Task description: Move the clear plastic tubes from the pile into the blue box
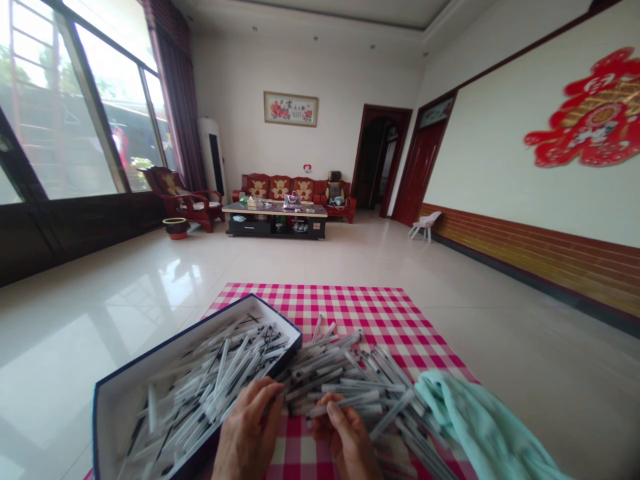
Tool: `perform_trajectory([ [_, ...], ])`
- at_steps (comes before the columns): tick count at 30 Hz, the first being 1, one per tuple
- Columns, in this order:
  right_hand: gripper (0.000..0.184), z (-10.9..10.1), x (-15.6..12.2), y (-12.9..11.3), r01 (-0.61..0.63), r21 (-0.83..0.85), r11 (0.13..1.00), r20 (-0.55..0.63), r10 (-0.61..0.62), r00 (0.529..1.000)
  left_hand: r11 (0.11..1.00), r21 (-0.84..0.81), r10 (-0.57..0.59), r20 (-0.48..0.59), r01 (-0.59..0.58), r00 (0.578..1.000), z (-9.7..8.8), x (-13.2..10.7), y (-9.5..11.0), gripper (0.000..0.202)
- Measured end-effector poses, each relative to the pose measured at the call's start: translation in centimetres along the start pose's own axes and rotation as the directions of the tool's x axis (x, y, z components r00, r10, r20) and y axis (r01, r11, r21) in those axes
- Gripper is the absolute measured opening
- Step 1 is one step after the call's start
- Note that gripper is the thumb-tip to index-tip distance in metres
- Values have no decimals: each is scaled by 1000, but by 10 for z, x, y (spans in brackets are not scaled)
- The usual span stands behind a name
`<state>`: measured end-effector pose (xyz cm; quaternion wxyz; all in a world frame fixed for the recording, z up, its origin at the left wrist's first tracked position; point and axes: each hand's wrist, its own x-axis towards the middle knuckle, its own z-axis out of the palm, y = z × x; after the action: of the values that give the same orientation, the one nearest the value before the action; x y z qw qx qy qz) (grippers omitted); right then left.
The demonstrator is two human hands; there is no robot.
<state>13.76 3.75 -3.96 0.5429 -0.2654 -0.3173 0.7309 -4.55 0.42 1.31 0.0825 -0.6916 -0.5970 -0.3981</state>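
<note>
Clear plastic pens (pixel 340 377) with black refills lie on a glossy tiled floor (pixel 100 313), at the near end of a long room with a red wooden sofa (pixel 277 188) against the far wall. A pink-and-white checked cloth (pixel 360 313) lies under a loose pile of them, while more fill a navy-edged white box (pixel 173 338) beside it. A pale teal towel (pixel 480 420) lies bunched against the pile's right side. The left hand (pixel 245 427) sits at the box's near corner, its fingers (pixel 265 393) curled and close together; whether they hold anything is hidden. The right hand (pixel 345 433) is over the pile, its fingers (pixel 333 408) pinching one pen (pixel 350 403).
</note>
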Motion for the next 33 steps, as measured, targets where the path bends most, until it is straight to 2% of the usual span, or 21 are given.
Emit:
perform_trajectory([
  [2,18,-1,0,0,6,4,1000,15,-6,1000,995,-78,62,46,-58,997,8,-3,11,16],
  [6,17,0,-2,-2,8,-2,1000,57,-8,998,982,-146,126,39,-119,991,19,-10,20,14],
  [12,20,3,-3,-4,-20,-11,1000,25,21,999,967,-243,108,112,-78,988,21,-11,22,16],
  [15,20,2,-2,-3,-22,22,1000,-6,22,1000,954,-300,55,143,-10,988,15,-7,21,20],
  [18,20,2,-1,-5,-14,74,997,-63,19,998,926,-346,-85,201,151,976,5,-2,18,20],
  [21,23,2,-1,-9,-2,106,994,-117,14,993,830,-397,-295,284,392,912,-7,4,12,23],
  [23,26,2,0,-12,20,120,993,-149,-2,989,704,-481,-409,326,522,852,-14,8,7,27],
  [26,29,3,0,-18,56,136,989,-180,-31,983,469,-623,-561,337,626,756,-25,14,-1,31],
  [28,29,3,1,-20,69,143,987,-184,-42,982,339,-677,-676,307,653,670,-31,17,-7,37],
  [30,29,4,1,-20,67,139,988,-180,-42,983,278,-713,-766,240,644,596,-37,20,-14,43],
  [32,29,4,1,-19,49,113,992,-170,-30,985,292,-717,-817,157,632,555,-41,20,-21,45],
  [33,29,5,1,-18,35,91,995,-161,-20,987,324,-699,-828,117,638,548,-42,20,-25,45],
])
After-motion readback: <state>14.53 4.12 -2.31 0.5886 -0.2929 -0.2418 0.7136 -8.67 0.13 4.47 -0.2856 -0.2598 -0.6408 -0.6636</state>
